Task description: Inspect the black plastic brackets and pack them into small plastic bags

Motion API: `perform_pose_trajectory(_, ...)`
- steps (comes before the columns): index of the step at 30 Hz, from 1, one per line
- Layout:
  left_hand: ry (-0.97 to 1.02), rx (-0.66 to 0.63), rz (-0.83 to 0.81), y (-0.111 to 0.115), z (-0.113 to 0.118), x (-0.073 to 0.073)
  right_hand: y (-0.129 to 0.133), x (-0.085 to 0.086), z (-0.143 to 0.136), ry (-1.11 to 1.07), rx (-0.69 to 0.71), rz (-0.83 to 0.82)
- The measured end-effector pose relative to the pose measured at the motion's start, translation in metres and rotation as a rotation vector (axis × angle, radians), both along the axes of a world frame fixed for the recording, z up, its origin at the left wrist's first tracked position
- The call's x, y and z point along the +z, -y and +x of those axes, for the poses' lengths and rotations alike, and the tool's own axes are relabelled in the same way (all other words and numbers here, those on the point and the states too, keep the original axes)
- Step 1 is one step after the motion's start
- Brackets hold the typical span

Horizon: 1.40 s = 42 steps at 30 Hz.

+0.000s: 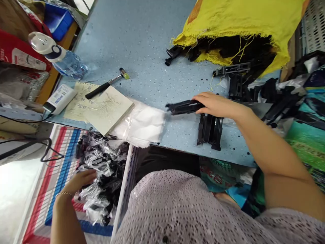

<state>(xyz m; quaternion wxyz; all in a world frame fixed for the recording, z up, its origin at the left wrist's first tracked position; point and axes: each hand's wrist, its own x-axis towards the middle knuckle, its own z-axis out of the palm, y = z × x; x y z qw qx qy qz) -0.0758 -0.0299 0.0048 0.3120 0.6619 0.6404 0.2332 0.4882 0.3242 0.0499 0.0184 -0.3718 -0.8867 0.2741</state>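
My right hand [212, 104] is closed around one end of a long black plastic part [181, 107], held roughly level over the blue-grey table [142, 40]. Just below that hand, a couple of similar black parts [210, 132] lie side by side near the table's front edge. At lower left, my left hand [82, 181] hangs over a striped plastic basket [61, 159]. Its fingers are stretched out above black parts in clear bags [104, 176], and I see nothing held in them. A stack of white plastic bags [147, 123] lies left of the held part.
A yellow woven sack [243, 20] spills black parts onto the table's right side. At left are a small mallet [108, 83], a square block [110, 110], a written-on notepad [78, 105], a white device [61, 98] and a water bottle [59, 56].
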Motion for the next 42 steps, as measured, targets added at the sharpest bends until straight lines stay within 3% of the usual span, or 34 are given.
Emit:
perform_pose_trajectory(2,0.162,-0.049,-0.151,-0.039,0.048,0.008,0.021,0.005,-0.013,-0.086,-0.126,-0.073)
perform_pose_trajectory(4,0.269,-0.004,-0.070,-0.085,0.116,0.017,0.044,0.005,-0.033,-0.248,-0.248,-0.209)
perform_pose_trajectory(7,0.026,0.062,0.216,-0.150,0.212,0.015,0.077,-0.004,-0.060,-0.542,-0.392,-0.456)
perform_pose_trajectory(9,-0.151,0.080,0.255,-0.179,0.245,0.005,0.095,-0.010,-0.069,-0.706,-0.486,-0.603)
perform_pose_trajectory(11,-0.164,0.070,0.214,-0.194,0.248,-0.006,0.110,-0.014,-0.071,-0.850,-0.557,-0.786)
perform_pose_trajectory(13,-0.011,0.060,0.165,-0.199,0.234,-0.012,0.123,-0.016,-0.074,-0.967,-0.565,-1.026)
perform_pose_trajectory(16,0.264,0.100,0.110,-0.195,0.215,-0.007,0.134,-0.023,-0.094,-1.053,-0.483,-1.358)
perform_pose_trajectory(18,0.353,0.151,0.099,-0.190,0.212,0.001,0.135,-0.032,-0.115,-1.072,-0.448,-1.473)
perform_pose_trajectory(22,0.232,0.207,0.264,-0.180,0.211,0.015,0.130,-0.050,-0.143,-1.119,-0.583,-1.461)
perform_pose_trajectory(25,-0.005,0.092,0.350,-0.177,0.204,0.018,0.133,-0.050,-0.132,-1.127,-0.678,-1.360)
perform_pose_trajectory(28,-0.034,0.057,0.315,-0.179,0.200,0.016,0.147,-0.039,-0.108,-1.121,-0.555,-1.283)
perform_pose_trajectory(31,0.054,0.091,0.271,-0.180,0.198,0.013,0.163,-0.033,-0.093,-0.965,-0.307,-1.399)
perform_pose_trajectory(33,0.086,0.105,0.288,-0.177,0.195,0.012,0.169,-0.039,-0.094,-0.863,-0.291,-1.502)
perform_pose_trajectory(35,0.055,0.098,0.342,-0.169,0.194,0.014,0.171,-0.048,-0.101,-0.824,-0.366,-1.555)
perform_pose_trajectory(37,-0.010,-0.003,0.411,-0.158,0.200,0.018,0.169,-0.053,-0.111,-0.799,-0.413,-1.496)
perform_pose_trajectory(38,-0.030,-0.103,0.442,-0.151,0.205,0.020,0.168,-0.053,-0.116,-0.781,-0.427,-1.392)
perform_pose_trajectory(40,-0.037,-0.338,0.464,-0.140,0.221,0.023,0.166,-0.046,-0.124,-0.711,-0.477,-1.039)
perform_pose_trajectory(42,-0.016,-0.493,0.424,-0.133,0.236,0.025,0.166,-0.034,-0.129,-0.618,-0.551,-0.645)
